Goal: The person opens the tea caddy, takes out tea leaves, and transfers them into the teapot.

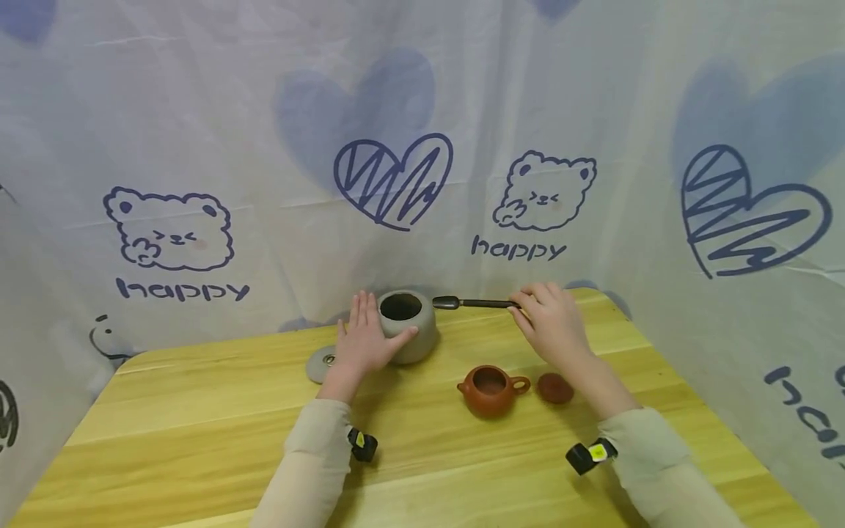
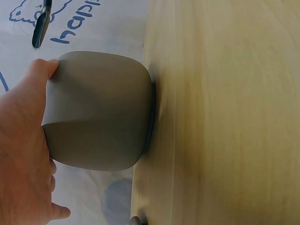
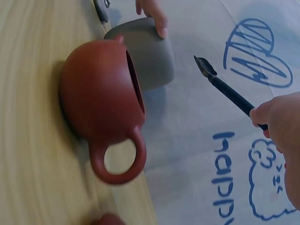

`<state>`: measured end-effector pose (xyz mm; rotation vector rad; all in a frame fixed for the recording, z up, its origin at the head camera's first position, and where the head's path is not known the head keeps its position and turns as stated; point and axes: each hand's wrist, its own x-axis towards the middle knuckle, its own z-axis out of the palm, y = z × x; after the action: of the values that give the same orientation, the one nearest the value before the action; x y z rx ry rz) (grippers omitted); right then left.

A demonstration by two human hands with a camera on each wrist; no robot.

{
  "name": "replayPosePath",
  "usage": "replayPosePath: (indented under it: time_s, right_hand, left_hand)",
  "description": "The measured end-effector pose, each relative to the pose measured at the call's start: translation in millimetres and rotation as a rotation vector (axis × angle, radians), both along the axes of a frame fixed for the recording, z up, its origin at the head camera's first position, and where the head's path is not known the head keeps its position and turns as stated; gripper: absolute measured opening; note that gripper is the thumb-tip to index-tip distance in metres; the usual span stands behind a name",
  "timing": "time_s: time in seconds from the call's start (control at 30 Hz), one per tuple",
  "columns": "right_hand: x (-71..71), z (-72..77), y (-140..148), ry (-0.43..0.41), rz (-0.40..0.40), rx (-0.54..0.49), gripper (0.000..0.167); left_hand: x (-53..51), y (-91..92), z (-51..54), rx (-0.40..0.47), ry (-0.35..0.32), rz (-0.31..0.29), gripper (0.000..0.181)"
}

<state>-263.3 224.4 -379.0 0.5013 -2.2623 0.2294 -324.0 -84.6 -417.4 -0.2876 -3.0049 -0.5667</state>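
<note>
My left hand point(image 1: 367, 339) rests against a grey round jar point(image 1: 416, 341), its fingers straight along the left side and the thumb laid across the front near the rim. The jar stands upright with its mouth uncovered; the inside looks dark. My right hand point(image 1: 553, 323) pinches the handle end of a slim dark tea scoop point(image 3: 232, 96). The scoop's bowl points left, just right of the jar's rim and apart from it. Nearer to me stands a reddish-brown clay teapot point(image 1: 488, 400), lidless, its spout to the left and its handle to the right.
The teapot's round lid point(image 1: 555, 389) lies right of the handle, below my right forearm. A flat grey lid point(image 1: 318, 364) with a small ring lies left of the jar, partly behind my left wrist. A printed curtain point(image 1: 264, 220) hangs behind the wooden table point(image 1: 198, 418).
</note>
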Motion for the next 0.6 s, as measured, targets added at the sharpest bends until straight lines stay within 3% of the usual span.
replayPosePath:
  time_s: [0.6]
  right_hand:
    - [-30.4, 16.9, -51, -0.069, 0.019, 0.14, 0.016]
  left_hand:
    - [0.2, 0.5, -0.5, 0.022, -0.01, 0.002, 0.115]
